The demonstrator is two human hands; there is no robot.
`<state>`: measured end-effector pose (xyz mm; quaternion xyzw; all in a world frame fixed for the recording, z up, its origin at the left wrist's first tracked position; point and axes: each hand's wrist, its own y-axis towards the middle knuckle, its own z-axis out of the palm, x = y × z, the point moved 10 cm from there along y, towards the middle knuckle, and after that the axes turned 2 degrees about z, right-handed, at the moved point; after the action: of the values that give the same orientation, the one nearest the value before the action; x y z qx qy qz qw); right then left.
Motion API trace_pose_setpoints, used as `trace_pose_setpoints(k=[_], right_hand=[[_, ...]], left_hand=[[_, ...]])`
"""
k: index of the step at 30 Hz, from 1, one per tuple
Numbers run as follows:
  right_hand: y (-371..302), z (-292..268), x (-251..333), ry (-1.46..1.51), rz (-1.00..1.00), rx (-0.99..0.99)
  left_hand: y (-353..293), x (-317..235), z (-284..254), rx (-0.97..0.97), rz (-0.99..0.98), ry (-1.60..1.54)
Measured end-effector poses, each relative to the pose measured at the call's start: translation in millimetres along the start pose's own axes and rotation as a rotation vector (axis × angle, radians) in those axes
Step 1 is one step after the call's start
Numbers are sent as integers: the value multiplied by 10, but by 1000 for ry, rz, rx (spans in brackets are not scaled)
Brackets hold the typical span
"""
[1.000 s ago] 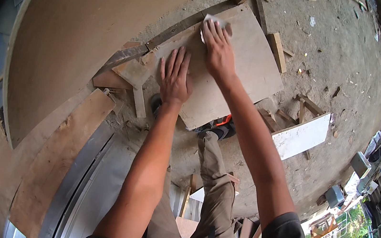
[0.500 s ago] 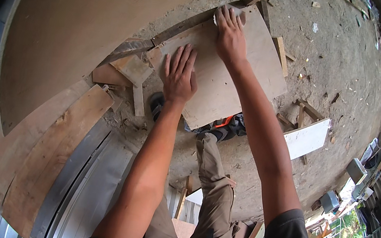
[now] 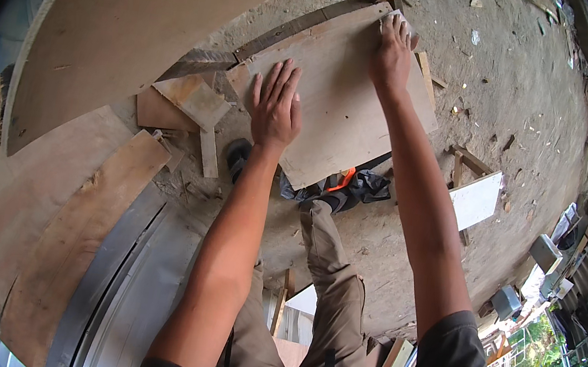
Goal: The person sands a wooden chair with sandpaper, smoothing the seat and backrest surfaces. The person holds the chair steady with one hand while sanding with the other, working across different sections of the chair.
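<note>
Both hands (image 3: 274,107) flat, board (image 3: 340,115) lengthwise left-right

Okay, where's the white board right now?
In the head view the white board lies on the dirt ground at centre-right, just right of the right forearm, beside a small wooden frame and apart from the plywood sheet under both hands.

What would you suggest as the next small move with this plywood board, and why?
Probably rub the right hand back toward the body: it presses a small pad at the plywood board's far corner, while the left hand lies flat, steadying the near part.
</note>
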<state>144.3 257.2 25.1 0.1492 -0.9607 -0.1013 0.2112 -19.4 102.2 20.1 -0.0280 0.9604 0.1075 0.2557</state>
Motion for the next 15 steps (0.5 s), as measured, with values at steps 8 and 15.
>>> trace_pose_setpoints(k=[8,15], right_hand=[[-899,460,983,293,-335,212],[-807,477,1152,280,-144,149]], left_hand=[[-331,912,-471,-102,-497,-728],[249,910,-1468,-364,-139,-788]])
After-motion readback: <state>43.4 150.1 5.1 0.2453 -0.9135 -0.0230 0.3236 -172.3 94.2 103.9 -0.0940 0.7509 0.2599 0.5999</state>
